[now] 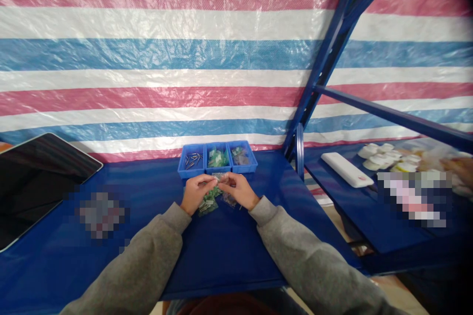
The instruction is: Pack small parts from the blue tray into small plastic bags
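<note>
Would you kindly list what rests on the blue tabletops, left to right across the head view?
Flat, black, pale-edged screen, left blue plastic bin of metal pieces, middle blue plastic bin of green packets, right blue plastic bin of greyish packets, white oblong plastic case.

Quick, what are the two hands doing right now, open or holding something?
Left hand: closed, fingertips pinching what looks like a small clear bag.
Right hand: closed, pinching the same small clear bag.

A workshop — parts bins [190,174], blue benches [221,261], striped tarpaulin wall [166,59].
</note>
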Tool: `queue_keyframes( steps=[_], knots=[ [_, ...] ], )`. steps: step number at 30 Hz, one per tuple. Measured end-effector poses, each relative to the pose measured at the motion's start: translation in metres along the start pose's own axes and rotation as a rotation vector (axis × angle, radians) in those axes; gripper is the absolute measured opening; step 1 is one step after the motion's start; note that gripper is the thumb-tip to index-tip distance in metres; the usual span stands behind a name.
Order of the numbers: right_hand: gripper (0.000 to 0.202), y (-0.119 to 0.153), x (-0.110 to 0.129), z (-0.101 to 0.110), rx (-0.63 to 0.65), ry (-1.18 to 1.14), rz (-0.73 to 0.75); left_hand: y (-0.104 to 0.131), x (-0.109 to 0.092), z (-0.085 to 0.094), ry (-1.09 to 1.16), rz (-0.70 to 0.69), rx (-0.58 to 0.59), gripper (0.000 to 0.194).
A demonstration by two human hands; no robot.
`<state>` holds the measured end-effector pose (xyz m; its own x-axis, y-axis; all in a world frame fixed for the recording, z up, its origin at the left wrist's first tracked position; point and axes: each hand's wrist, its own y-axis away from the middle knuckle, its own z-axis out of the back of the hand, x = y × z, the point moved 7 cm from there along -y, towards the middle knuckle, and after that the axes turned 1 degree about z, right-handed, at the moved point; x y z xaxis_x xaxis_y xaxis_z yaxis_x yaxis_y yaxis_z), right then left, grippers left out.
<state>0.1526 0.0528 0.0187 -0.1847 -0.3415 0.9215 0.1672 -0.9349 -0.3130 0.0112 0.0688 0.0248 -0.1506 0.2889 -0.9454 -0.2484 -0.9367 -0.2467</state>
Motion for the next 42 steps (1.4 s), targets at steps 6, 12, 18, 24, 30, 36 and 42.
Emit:
queue_keyframes(
  steps=[6,12,18,24,30,36,42],
  knots=[
    [0.022,0.0,0.001,0.004,-0.046,-0.016,0.016,0.001,-0.002,-0.001,0.018,0.002,0.024,0.026],
    [0.024,0.0,0.001,0.008,-0.072,-0.03,-0.021,0.001,-0.006,-0.002,0.034,-0.023,0.048,0.029],
    [0.022,0.0,0.001,0.009,-0.091,-0.03,-0.015,0.002,-0.007,-0.004,0.065,-0.001,0.09,0.028],
    [0.023,0.0,0.001,0.01,-0.101,-0.026,-0.005,0.001,0.0,-0.003,0.064,0.017,0.078,0.027],
    [0.024,-0.001,-0.002,0.007,-0.078,-0.036,0.004,0.001,-0.001,-0.001,0.064,0.009,0.031,0.024],
    [0.018,-0.002,-0.003,0.001,0.026,-0.059,-0.007,0.002,-0.003,0.001,0.021,-0.002,-0.005,0.024],
    [0.017,-0.001,0.004,0.003,-0.005,-0.081,0.029,0.004,-0.004,-0.003,0.03,-0.007,0.047,0.027]
  ],
)
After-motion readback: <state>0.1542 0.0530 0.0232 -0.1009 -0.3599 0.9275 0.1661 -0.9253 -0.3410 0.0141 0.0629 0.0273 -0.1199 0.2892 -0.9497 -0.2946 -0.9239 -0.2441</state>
